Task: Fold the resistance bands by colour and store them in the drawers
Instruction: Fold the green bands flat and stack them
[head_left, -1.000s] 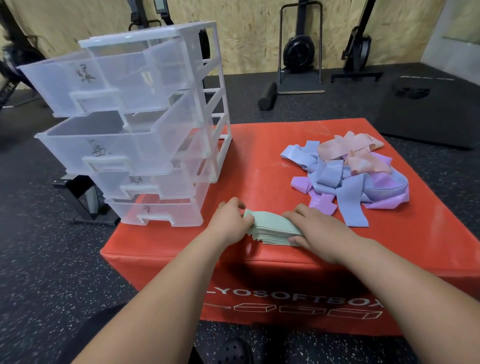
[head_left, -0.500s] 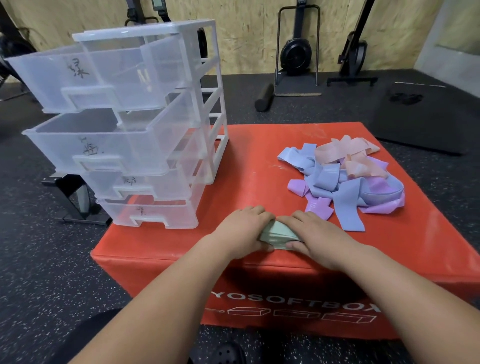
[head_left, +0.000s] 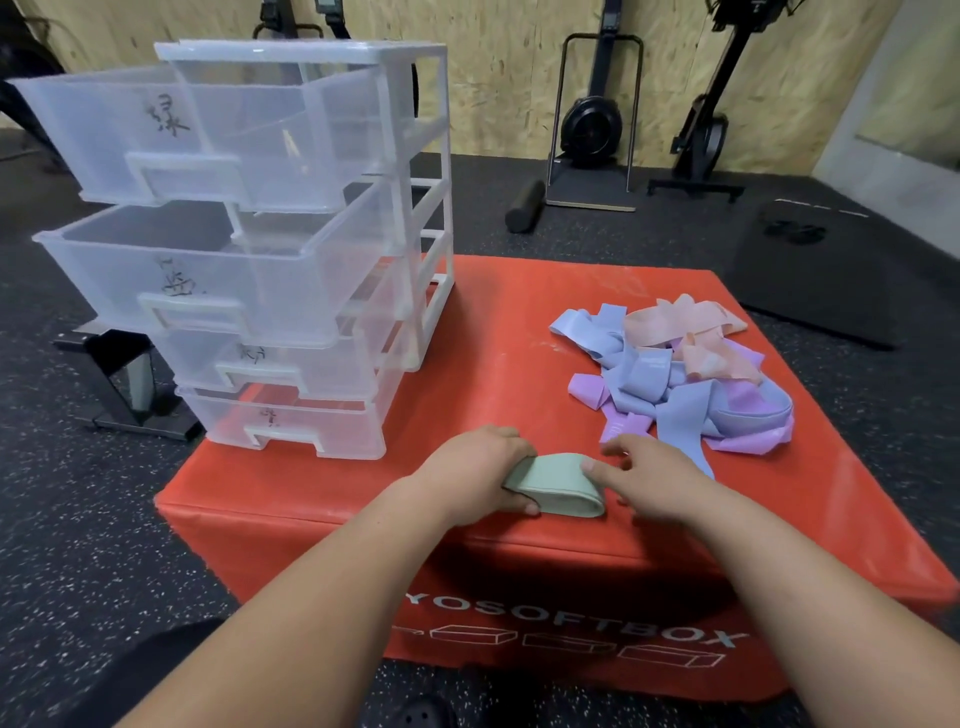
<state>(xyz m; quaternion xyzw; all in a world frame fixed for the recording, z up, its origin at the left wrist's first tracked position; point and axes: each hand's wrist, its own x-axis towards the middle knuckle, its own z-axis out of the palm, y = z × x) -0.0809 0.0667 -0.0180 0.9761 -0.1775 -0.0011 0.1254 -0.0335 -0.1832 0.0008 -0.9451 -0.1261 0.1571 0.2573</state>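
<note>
My R hand (head_left: 654, 478) has uncovered green bands (head_left: 561, 486), fingers relaxed; L hand (head_left: 467, 467) grips them. Red box (head_left: 493, 322), rubber floor (head_left: 104, 571); print: "YOSOFTBOX".

Single head-worn view looks forward and down, close over the red box (head_left: 519, 332).

The folded green bands (head_left: 558, 486) lie flat near the front edge of the red box (head_left: 519, 312), the loose bands (head_left: 675, 374), blue, purple and pink, heaped behind to the right, the clear drawers (head_left: 291, 249) pulled out at left.
</note>
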